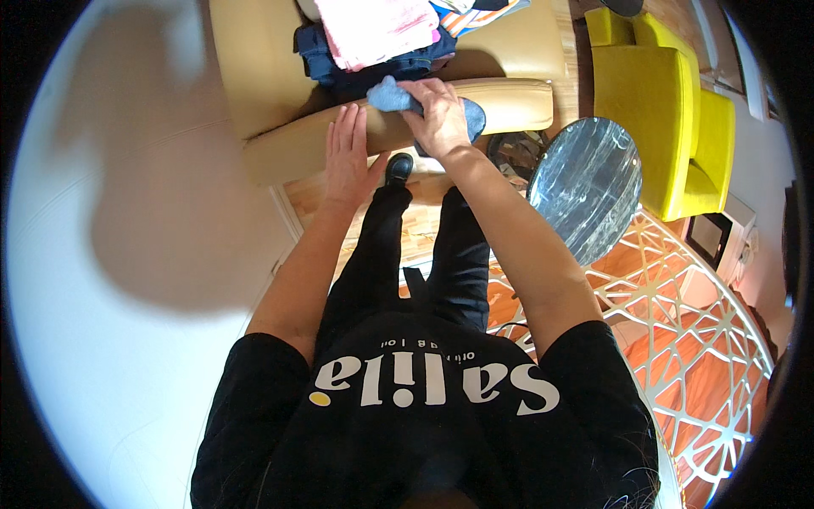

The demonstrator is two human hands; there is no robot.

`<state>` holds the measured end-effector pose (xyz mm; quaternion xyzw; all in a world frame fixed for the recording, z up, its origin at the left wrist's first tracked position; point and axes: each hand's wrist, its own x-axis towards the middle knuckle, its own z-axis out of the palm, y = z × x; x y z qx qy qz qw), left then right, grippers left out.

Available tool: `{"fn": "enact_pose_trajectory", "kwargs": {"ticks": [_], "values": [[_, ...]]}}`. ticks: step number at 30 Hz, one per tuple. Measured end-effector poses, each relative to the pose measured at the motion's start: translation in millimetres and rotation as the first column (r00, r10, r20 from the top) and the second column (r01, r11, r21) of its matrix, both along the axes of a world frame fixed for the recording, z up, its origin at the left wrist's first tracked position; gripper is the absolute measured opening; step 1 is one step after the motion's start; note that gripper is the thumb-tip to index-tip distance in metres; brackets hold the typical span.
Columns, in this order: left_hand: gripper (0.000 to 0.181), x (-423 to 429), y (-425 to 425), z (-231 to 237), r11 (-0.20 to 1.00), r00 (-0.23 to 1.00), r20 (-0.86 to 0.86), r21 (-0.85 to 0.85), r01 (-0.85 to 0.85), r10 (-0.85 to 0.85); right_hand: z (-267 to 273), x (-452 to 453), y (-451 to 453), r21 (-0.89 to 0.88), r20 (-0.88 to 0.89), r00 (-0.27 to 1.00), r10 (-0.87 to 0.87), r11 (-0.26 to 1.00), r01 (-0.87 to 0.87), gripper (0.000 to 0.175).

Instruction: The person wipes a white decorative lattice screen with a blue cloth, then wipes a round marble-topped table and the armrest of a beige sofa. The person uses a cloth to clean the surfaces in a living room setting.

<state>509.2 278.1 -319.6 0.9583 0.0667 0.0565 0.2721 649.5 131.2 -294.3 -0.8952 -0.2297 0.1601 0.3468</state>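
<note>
My right hand (pixel 439 118) is closed around a blue-grey cloth (pixel 389 95), perhaps a sock, over the beige padded arm of a sofa (pixel 509 105). One end of the cloth pokes out left of my fingers, and darker blue-grey fabric shows on their right. My left hand (pixel 346 153) rests on the same sofa arm with its fingers stretched out, holding nothing. Beyond the arm, on the seat, lies a pile with a pink and white towel-like cloth (pixel 381 32) on top of dark blue denim (pixel 313 54). A striped cloth (pixel 467 22) lies to its right.
A dark marble-look round table (pixel 588 191) stands to the right, in front of a yellow-green armchair (pixel 642 114). A white lattice partition (pixel 668 305) curves along the lower right. A white wall (pixel 127 356) is close on my left. A black shoe (pixel 399 168) shows below the sofa arm.
</note>
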Motion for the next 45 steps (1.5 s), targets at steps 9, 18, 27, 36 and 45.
{"fn": "enact_pose_trajectory", "kwargs": {"ticks": [9,18,27,36,45], "values": [[0.087,-14.3,15.6,-4.4,1.000,1.000,0.023,0.027,-0.010,0.010,12.5,-21.5,8.4,-0.086,0.070,0.976,0.206,0.976,-0.200,0.055],[0.083,0.0,-15.5,13.6,0.984,0.983,-0.174,0.154,0.088,-0.061,-18.6,-24.5,-98.9,-0.129,0.269,0.944,-0.193,0.964,0.234,0.054],[0.079,41.3,-67.8,3.3,0.981,0.991,-0.119,0.172,0.088,-0.068,-8.4,-12.9,-144.8,0.103,0.263,0.897,-0.355,0.935,0.340,0.057],[0.080,51.3,-82.4,-4.8,0.965,0.986,-0.163,0.253,0.070,-0.029,-41.6,-6.5,-186.1,0.043,0.277,0.823,-0.497,0.862,0.506,0.053],[0.079,52.1,-76.3,2.6,0.974,0.985,-0.160,0.207,0.094,-0.062,-24.9,-17.2,-148.4,0.000,0.216,0.861,-0.460,0.882,0.472,0.057]]}}
